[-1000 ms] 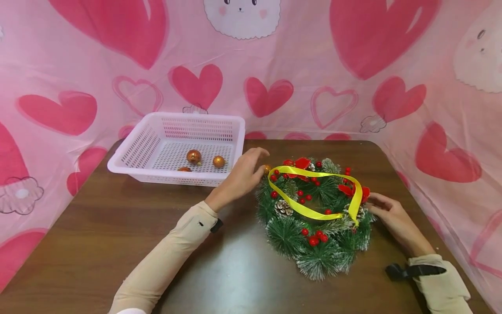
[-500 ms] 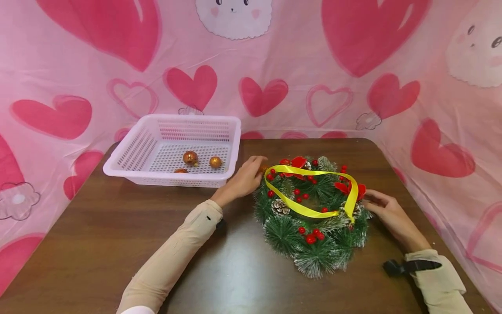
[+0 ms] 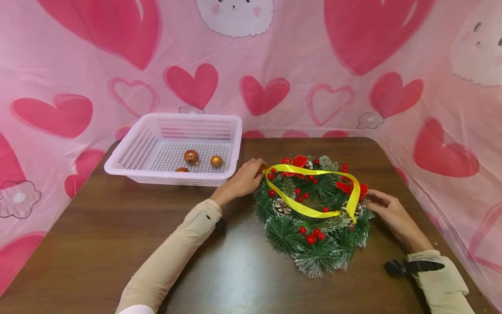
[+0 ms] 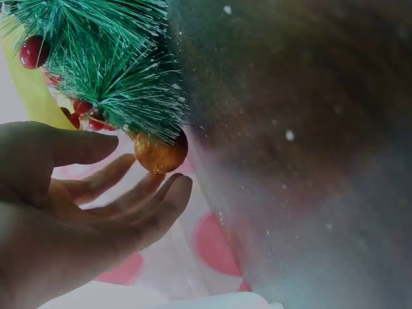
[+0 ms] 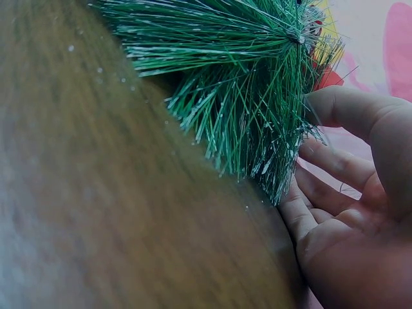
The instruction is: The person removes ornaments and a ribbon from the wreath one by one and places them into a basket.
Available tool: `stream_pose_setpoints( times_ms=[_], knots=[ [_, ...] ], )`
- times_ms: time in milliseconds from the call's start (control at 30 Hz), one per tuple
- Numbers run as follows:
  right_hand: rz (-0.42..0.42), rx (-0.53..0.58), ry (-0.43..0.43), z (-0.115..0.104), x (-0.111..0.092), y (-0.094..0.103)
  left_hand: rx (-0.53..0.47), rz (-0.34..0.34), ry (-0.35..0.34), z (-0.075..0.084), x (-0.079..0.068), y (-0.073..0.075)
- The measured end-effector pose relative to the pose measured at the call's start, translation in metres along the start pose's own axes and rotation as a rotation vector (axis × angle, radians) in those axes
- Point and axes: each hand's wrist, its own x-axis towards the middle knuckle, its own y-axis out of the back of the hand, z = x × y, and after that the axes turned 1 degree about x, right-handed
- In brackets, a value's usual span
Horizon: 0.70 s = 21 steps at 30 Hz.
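Brown tabletop (image 3: pixel 98 244) | orange ball (image 4: pixel 161 156) by relaxed left grip (image 3: pixel 244 179) | wreath (image 3: pixel 286 235) touching right grip (image 3: pixel 390 213), clasp unclear

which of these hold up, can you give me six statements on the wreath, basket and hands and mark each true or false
1. The left hand and right hand are on opposite sides of the wreath. True.
2. Three balls show inside the white basket. True.
3. The right hand is inside the white basket. False: it is at the wreath's edge.
4. A yellow ribbon lies over the wreath. True.
5. The white basket stands to the right of the wreath. False: it stands to the left.
6. No ball shows near the left hand. False: a golden ball is right by it, at the wreath's edge.
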Motion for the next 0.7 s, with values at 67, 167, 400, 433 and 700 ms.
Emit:
stream_pose_setpoints(
  times_ms=[67,167,400,433,700],
  knots=[
    [-0.004,0.017,0.003,0.0009,-0.0005,-0.0004,0.008,-0.007,0.003,-0.001,-0.0005,-0.0001],
    [-0.01,0.027,0.006,0.0019,-0.0002,-0.0001,0.019,-0.019,0.006,-0.0024,-0.0003,0.0],
    [-0.009,0.024,-0.001,0.0012,-0.0003,0.002,0.048,-0.023,-0.006,-0.003,0.0026,0.0008],
    [-0.011,0.032,-0.001,0.0014,-0.0002,0.002,0.044,-0.021,0.004,-0.0028,0.0023,0.0013],
    [-0.031,0.059,0.012,0.003,0.0006,0.0011,0.047,0.016,0.004,-0.0005,0.0007,0.0034]
  ],
)
